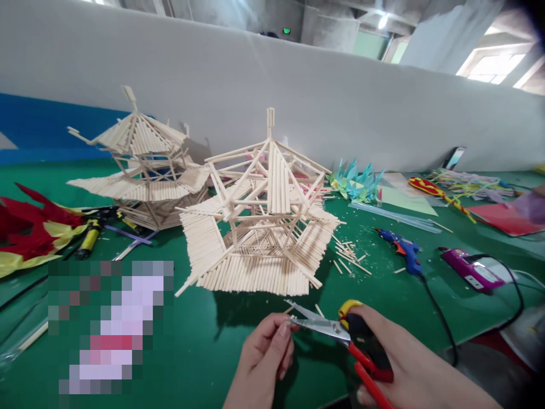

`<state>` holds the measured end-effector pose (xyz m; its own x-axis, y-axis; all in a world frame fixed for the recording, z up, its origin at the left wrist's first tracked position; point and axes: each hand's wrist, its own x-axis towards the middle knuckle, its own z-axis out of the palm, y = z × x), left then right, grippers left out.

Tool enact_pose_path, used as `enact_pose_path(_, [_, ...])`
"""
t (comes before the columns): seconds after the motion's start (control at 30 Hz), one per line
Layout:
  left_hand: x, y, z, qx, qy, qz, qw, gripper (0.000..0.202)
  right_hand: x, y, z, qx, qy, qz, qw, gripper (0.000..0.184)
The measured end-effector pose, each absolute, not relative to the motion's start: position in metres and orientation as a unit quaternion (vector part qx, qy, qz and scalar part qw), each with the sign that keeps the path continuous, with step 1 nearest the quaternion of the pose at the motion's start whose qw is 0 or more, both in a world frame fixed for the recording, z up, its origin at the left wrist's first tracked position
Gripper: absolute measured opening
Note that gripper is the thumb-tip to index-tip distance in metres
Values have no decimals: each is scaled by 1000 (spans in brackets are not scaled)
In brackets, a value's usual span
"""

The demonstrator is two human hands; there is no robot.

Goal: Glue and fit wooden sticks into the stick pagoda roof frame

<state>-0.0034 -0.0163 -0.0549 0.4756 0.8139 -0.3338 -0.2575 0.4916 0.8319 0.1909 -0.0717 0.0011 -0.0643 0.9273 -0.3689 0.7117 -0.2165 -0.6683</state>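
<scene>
Head view. Hands, two: right hand point(400, 352), one, fingers wrapped round the grips of one pair of scissors point(326, 327), handles red, black and yellow, steel blades parted; left hand point(267, 347), one, fingers pinched on a small pale stick point(292, 319), largely hidden, at the blades. Worktop point(200, 352), one, green.

Stick-built pagodas, two. Central pagoda point(279, 179), one, standing upright on the worktop just beyond the hands: pale wood; lower roof sheathed in close rows of sticks; upper roof mostly bare rafters, with one visible wedge filled by parallel sticks at the front; finial upright. Rear pagoda point(145, 165), one, to its left: upper roof covered, finial tilted.

Loose sticks point(351, 257), a scattered group right of the central pagoda, overlapping, not countable. Glue gun point(402, 245), one, blue, corded. Purple device point(472, 270), one, with a dark cable near it. Teal paper plant point(356, 180), one. Red-and-yellow ornament point(426, 187), one. Pale blue strips point(395, 216), one bundle.
</scene>
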Motion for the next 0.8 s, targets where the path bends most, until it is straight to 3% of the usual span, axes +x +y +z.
enact_pose_path(0.27, [-8, -21, -53, 377, 368, 348, 776, 24, 203, -55, 8, -650, -614, 421, 152, 64])
enact_pose_path(0.47, [-11, -19, -46, 384, 356, 382, 762, 23, 197, -56, 6, -631, -640, 405, 168, 43])
enact_pose_path(0.8, [-13, -13, -38, 416, 376, 423, 711, 20, 180, -57, 3, -633, -656, 386, 138, 36])
